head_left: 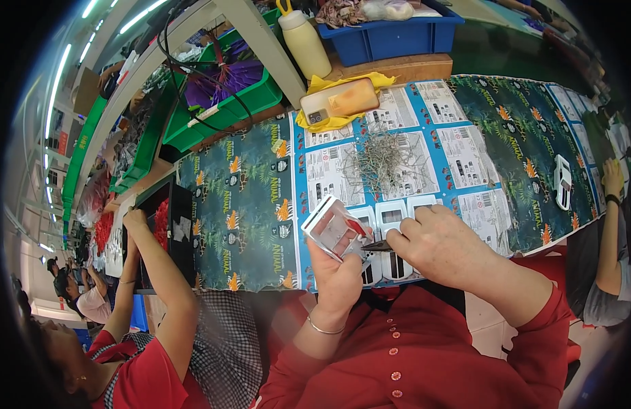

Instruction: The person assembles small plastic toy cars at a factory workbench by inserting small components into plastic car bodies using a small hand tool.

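Observation:
My left hand (339, 279) is closed around a white plastic toy car shell (318, 216) with large window openings, tilted upward. A small red part (359, 227) shows at the shell's right side; whether it is fixed there I cannot tell. My right hand (438, 238) pinches a thin, dark, pointed piece (377, 246), its tip close to the shell and my left fingers. What kind of piece it is cannot be made out. Behind and beneath my hands, several more white car shells (392, 213) lie in a row at the table's near edge, partly hidden.
Beyond the shells lies a pile of thin metal pins (383, 162). A phone (342, 101) rests on yellow cloth. Behind stand a pale bottle (306, 46), a blue bin (390, 37) and a green crate (261, 95). One white car shell (562, 183) sits right; a co-worker's arms (155, 255) reach left.

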The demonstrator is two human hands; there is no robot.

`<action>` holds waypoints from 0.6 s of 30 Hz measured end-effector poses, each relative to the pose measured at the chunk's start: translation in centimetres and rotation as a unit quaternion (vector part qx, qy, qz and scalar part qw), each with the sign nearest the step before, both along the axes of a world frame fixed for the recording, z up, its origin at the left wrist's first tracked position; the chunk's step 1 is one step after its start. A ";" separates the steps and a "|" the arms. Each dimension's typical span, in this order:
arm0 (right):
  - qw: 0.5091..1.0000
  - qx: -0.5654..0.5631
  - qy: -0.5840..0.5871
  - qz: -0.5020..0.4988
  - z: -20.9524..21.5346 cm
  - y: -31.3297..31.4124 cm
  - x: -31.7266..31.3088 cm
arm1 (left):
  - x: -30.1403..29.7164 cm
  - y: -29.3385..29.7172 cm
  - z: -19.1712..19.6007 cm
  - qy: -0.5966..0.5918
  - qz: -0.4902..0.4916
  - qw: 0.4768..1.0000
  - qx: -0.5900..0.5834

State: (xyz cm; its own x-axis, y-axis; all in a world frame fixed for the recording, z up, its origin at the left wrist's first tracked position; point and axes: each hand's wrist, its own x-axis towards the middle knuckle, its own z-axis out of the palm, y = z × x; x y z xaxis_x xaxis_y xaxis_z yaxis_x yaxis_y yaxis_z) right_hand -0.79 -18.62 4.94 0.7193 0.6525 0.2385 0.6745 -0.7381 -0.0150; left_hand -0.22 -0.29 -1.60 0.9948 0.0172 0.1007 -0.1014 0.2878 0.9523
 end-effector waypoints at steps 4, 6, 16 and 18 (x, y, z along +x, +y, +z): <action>1.000 0.029 0.003 -0.005 -0.3 0.2 0.0 | 0.2 0.5 1.2 0.003 -0.022 0.999 -0.047; 0.999 0.047 0.011 -0.010 -0.5 0.1 -0.1 | 0.8 1.5 1.9 0.004 -0.010 0.998 -0.059; 0.979 0.006 0.025 -0.200 -3.6 -6.8 2.0 | 6.3 18.2 -3.2 -0.031 0.251 0.755 0.605; 0.973 -0.029 0.035 -0.226 -3.5 -7.3 2.3 | 6.4 19.8 -3.2 -0.011 0.274 0.674 0.685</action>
